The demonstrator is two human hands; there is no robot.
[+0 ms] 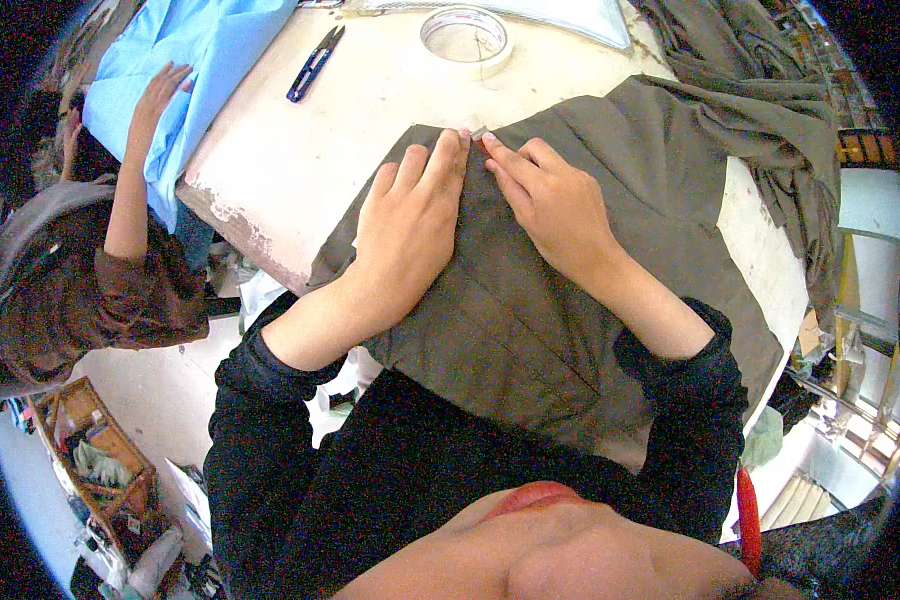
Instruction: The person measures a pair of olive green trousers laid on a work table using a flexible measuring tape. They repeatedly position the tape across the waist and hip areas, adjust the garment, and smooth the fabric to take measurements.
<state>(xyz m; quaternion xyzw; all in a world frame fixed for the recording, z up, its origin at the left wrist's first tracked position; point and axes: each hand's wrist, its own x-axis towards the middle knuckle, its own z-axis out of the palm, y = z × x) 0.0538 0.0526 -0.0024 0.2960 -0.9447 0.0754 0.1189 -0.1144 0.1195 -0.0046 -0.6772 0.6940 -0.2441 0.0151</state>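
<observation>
A dark olive-brown piece of cloth (515, 330) lies over the table in front of me and hangs down toward my body. My left hand (410, 215) rests flat on its left part, fingers stretched out, fingertips at the cloth's far edge. Close beside it, my right hand (560, 205) has its thumb and fingers drawn together. At their tips is a tiny grey and red thing (479, 134), mostly covered, whose kind I cannot make out. The two hands' fingertips nearly meet there. Faint seam or crease lines run across the cloth.
Beyond the cloth lie a roll of tape (432, 40) and dark thread snips (316, 64) on the pale, worn table (240, 150). More brown cloth (770, 110) is heaped at the right. At the left, another person's hand (160, 95) touches light blue cloth (210, 50).
</observation>
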